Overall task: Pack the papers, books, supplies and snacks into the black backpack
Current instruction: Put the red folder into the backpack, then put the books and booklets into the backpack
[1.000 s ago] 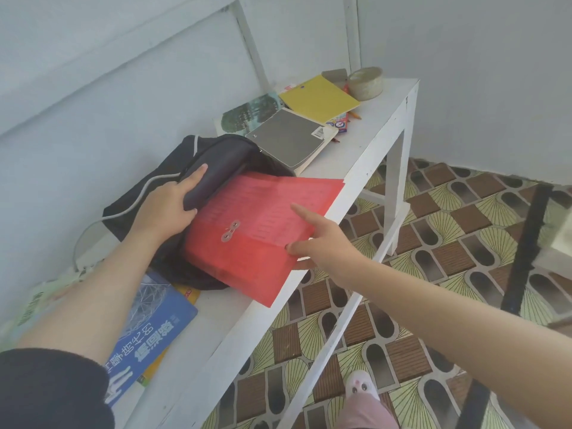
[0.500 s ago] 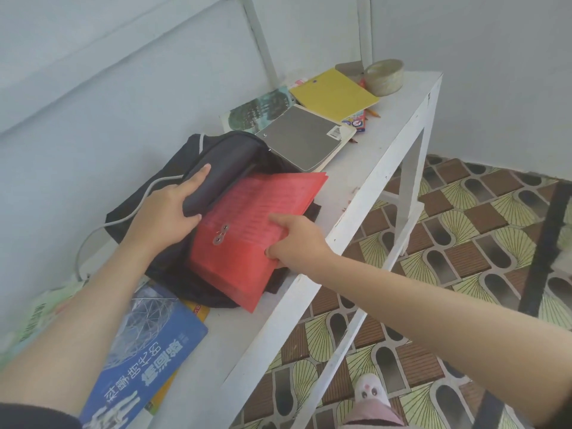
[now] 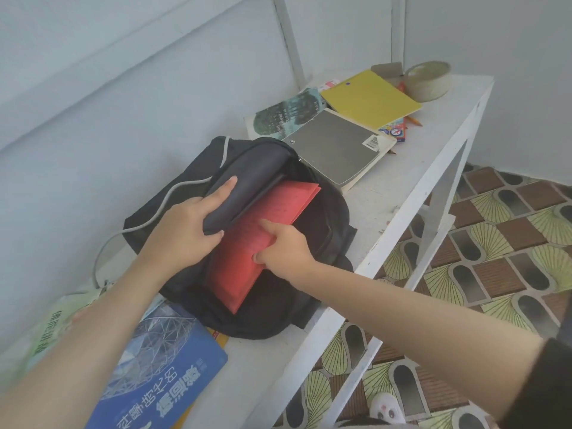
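The black backpack [image 3: 322, 243] lies open on the white table [image 3: 402, 193]. My left hand [image 3: 185, 230] grips the bag's upper flap and holds it up. A red envelope [image 3: 247, 264] sits partly inside the opening, its lower corner sticking out. My right hand [image 3: 283, 247] pinches the envelope's right edge, thumb on top. A grey notebook [image 3: 334, 150], a green-covered book [image 3: 284, 117] and a yellow folder [image 3: 368, 99] lie beyond the bag. A blue book [image 3: 167, 376] lies in front of it, near my left arm.
A tape roll [image 3: 428, 80] stands at the table's far end, with a small colourful box [image 3: 394, 131] and a pencil [image 3: 413, 120] by the yellow folder. A pale green packet [image 3: 49, 329] lies at the left. The wall runs close behind; patterned floor lies to the right.
The red envelope has slid further into the backpack, pushed by my right hand. My left hand has closed round the flap and lifted it.
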{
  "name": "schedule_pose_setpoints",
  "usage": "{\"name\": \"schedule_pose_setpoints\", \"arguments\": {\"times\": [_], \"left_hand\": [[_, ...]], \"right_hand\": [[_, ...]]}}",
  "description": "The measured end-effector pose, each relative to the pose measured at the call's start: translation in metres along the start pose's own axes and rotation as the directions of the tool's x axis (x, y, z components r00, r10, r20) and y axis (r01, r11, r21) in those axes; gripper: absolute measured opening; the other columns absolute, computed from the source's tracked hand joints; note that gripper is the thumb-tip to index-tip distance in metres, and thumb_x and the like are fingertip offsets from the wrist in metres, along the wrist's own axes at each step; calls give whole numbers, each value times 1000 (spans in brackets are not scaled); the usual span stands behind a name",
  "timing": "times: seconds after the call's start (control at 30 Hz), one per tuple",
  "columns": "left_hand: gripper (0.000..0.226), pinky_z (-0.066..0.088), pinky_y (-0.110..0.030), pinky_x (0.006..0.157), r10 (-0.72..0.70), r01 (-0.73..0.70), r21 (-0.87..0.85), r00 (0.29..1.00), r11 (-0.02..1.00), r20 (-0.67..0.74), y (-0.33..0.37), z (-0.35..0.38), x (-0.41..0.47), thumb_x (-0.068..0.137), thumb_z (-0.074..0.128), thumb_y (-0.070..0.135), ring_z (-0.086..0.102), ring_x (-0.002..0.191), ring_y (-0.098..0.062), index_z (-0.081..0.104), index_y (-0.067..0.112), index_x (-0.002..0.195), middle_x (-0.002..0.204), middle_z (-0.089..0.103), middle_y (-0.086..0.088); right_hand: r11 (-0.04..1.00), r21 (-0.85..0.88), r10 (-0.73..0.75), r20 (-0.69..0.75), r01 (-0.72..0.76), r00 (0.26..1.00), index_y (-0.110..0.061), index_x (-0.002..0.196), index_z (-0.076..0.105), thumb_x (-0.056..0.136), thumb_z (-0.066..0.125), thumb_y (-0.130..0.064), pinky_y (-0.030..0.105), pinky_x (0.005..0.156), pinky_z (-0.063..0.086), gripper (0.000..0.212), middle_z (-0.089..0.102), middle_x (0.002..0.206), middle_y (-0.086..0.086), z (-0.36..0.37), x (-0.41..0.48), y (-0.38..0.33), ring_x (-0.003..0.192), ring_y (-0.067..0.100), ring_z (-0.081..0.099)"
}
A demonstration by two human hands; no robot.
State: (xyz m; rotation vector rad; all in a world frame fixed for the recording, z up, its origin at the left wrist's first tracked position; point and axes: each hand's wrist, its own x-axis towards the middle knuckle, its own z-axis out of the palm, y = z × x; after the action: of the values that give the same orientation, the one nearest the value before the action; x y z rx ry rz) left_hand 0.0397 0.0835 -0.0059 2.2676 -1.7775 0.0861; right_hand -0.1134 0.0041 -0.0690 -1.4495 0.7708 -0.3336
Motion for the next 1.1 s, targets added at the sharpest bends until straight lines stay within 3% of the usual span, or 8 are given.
{"name": "schedule_pose_setpoints", "arguments": {"times": [0.17, 0.3, 0.47, 0.53, 0.67, 0.77, 0.93, 1.1], "left_hand": [[103, 48, -38, 70, -8, 8, 1, 1000, 1000, 19, -1, 3, -2, 77, 71, 13, 51, 68, -21, 6, 74, 128, 75, 49, -9], [102, 48, -37, 68, -38, 36, 39, 996, 999, 76, 0, 9, 0, 77, 72, 16, 51, 67, -17, 5, 72, 130, 72, 46, -4], [111, 47, -35, 60, -162, 139, 157, 976, 978, 142, 9, 20, 2, 76, 73, 30, 53, 66, -19, -15, 59, 137, 88, 45, 2], [107, 43, -30, 53, -125, 116, 281, 992, 953, 16, 13, 28, 2, 74, 71, 47, 52, 68, -19, -8, 43, 146, 100, 39, 0], [80, 41, -45, 90, 16, 74, 324, 963, 943, -269, 27, 47, 10, 81, 44, 60, 46, 110, -30, 27, 19, 147, 125, 45, -16], [66, 31, -40, 102, -13, 83, 176, 931, 981, -366, 54, 54, 29, 86, 45, 49, 42, 123, -28, 37, 14, 142, 133, 46, -14], [48, 38, -44, 93, -261, 328, 81, 859, 941, -439, 104, 71, 65, 88, 45, 44, 53, 114, -28, 54, 19, 128, 125, 58, -8], [65, 31, -55, 99, -545, 596, 286, 802, 750, -243, 111, 101, 85, 87, 28, 56, 44, 124, -37, 49, 14, 134, 135, 50, -17]], "right_hand": [[999, -36, 11, 31, -10, 999, -19, 145, 37, 78, 67, 1, 34, 84, 56, 76, 46, 137, 2, 3, 8, 3, 92, 25, 68], [997, -59, 67, 169, -58, 983, -18, 146, 32, 85, 63, -8, 32, 82, 57, 70, 51, 115, 0, -10, 5, -6, 94, 24, 67], [972, -236, 76, 277, -8, 958, -18, 131, 52, 90, 58, -20, 29, 79, 58, 42, 61, 120, 6, -60, -4, -24, 82, 17, 71], [966, -258, 31, 240, 33, 970, -15, 115, 62, 92, 55, -20, 25, 71, 59, 24, 64, 109, 5, -85, -6, -31, 75, 17, 71], [940, -337, -34, 41, 46, 999, -12, 101, 66, 91, 54, -20, 27, 62, 58, 18, 67, 102, 7, -141, 12, -40, 73, 20, 70], [798, -601, -175, -165, 41, 971, -13, 113, 64, 91, 53, -26, 30, 83, 48, 28, 66, 111, 4, -183, 49, -34, 100, 23, 63], [671, -738, -207, -275, -69, 939, -14, 135, 39, 90, 53, -34, 41, 94, 37, 52, 51, 128, 16, -233, 103, -19, 123, 36, 37], [708, -706, -207, -200, 5, 958, -13, 133, 40, 82, 65, -32, 38, 87, 42, 60, 57, 122, 13, -249, 122, -13, 115, 35, 46]]}}
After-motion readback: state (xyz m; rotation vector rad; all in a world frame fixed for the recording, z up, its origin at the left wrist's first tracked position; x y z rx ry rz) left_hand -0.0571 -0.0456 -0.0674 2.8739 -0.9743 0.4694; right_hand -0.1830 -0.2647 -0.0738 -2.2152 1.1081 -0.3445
